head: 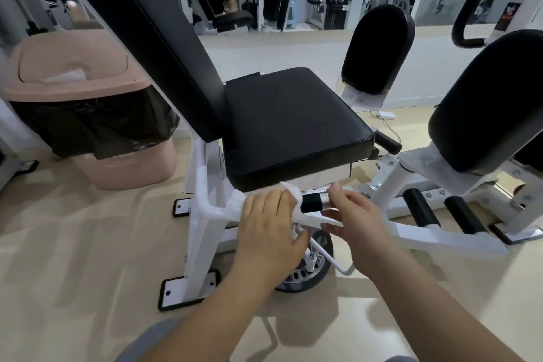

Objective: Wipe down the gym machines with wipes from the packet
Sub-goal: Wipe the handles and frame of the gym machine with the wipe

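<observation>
A white-framed gym machine with a black seat (293,123) and a black backrest (152,26) stands in front of me. Below the seat's front edge a white handle bar ends in a black grip (312,202). A white wipe (296,211) is wrapped round that bar. My left hand (269,222) lies over the wipe with its fingers curled round the bar. My right hand (357,223) pinches the wipe's right part at the grip's end. The packet of wipes is not in view.
A pink bin (73,114) with a black liner stands at the left. Two black leg pads (379,48) (487,100) rise at the right, with black foot rollers (420,210) below them. A mirror at the back shows a person and more machines.
</observation>
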The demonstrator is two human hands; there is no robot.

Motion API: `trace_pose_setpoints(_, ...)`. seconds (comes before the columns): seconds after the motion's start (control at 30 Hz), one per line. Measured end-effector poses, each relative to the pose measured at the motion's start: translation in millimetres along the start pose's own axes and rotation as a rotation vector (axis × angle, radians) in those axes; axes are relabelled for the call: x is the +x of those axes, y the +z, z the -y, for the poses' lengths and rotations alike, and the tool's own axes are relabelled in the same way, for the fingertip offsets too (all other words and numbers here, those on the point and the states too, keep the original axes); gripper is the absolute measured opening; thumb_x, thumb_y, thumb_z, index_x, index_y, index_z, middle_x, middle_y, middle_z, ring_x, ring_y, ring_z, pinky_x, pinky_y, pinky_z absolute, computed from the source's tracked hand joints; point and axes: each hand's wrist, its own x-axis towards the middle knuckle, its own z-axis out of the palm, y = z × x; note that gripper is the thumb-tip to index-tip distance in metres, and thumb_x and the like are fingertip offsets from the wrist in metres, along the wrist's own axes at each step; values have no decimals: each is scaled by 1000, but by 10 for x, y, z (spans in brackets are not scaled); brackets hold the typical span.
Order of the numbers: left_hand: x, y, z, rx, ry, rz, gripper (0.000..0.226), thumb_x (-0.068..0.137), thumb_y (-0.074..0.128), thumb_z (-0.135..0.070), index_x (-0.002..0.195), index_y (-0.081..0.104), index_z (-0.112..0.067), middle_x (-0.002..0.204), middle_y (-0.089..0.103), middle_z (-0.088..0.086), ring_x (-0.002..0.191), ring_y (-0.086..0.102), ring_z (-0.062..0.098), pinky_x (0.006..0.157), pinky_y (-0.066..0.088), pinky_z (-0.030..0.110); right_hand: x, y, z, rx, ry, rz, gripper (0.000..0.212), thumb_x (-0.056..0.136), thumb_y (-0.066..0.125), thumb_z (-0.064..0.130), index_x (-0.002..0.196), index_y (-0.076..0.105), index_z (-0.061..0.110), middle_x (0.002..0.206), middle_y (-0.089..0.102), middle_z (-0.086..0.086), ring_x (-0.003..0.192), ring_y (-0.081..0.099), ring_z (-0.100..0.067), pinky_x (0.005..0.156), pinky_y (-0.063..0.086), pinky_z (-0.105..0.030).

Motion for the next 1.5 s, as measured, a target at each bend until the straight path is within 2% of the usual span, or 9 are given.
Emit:
trace_pose_setpoints(0.23,14,-45,-25,-6,-25,-115,34,104,40,-52,105,62,-25,102,63,-8,98,56,19,95,46,39,39,-116,149,-334,-254,5,13,93,75,30,84,80,22,78,76,-1,77,71,-13,76,61,-37)
trace_pose_setpoints(0.47,881,-94,-345,-84,-190,467,56,101,17,-49,113,67,-28,109,70,2,89,55,26,75,40,40,92,-112,66,-675,-71,38,21,92,70,20,77,77,7,63,66,-7,59,53,-17,60,47,-28)
trace_pose_setpoints(0.6,644,-84,-327,-102,-133,212,53,108,20,-48,79,58,-26,84,67,-4,79,61,21,73,46,36,-75,-43,-351,-389,29,-30,27,94,66,13,72,72,-2,61,60,-4,50,49,-8,51,42,-18)
trace_pose_setpoints(0.77,-52,85,13,-174,102,-131,23,105,51,-21,120,67,-19,126,67,-2,121,55,20,110,44,42,13,-71,-224,-88,73,-49,27,102,58,23,92,75,5,78,70,-10,72,65,-21,74,58,-41)
trace_pose_setpoints(1.0,420,-164,55,70,-233,58,57,107,16,-44,72,55,-23,58,50,-10,55,54,16,59,48,32,22,27,-148,-46,73,-42,36,107,51,35,97,72,7,85,74,-9,78,69,-21,82,62,-43)
trace_pose_setpoints(1.2,-315,-116,-154,-268,-98,-116,61,109,16,-51,118,70,-23,124,71,-6,123,63,16,104,51,36,-80,67,-278,38,115,-45,44,110,44,37,102,73,5,83,74,-11,79,69,-25,89,59,-48)
trace_pose_setpoints(1.27,-650,-124,-236,-497,-300,42,73,100,11,-72,96,68,-27,96,72,-12,100,70,15,81,56,35,-73,12,-308,25,129,-58,43,110,44,36,103,73,4,85,74,-15,79,68,-25,83,59,-45)
trace_pose_setpoints(1.4,-623,106,-122,-1307,-1421,76,44,104,42,-55,107,68,-19,93,74,8,82,72,26,69,57,34,-91,-70,-358,-27,139,-47,40,109,45,32,99,73,5,89,73,-16,80,66,-23,83,59,-44)
trace_pose_setpoints(1.5,-264,90,-140,-1759,-1479,-86,29,105,50,-29,111,67,-6,105,74,15,90,70,30,84,56,40,-116,-89,-427,-23,141,-62,41,108,45,31,97,73,5,85,72,-10,79,64,-22,77,55,-40)
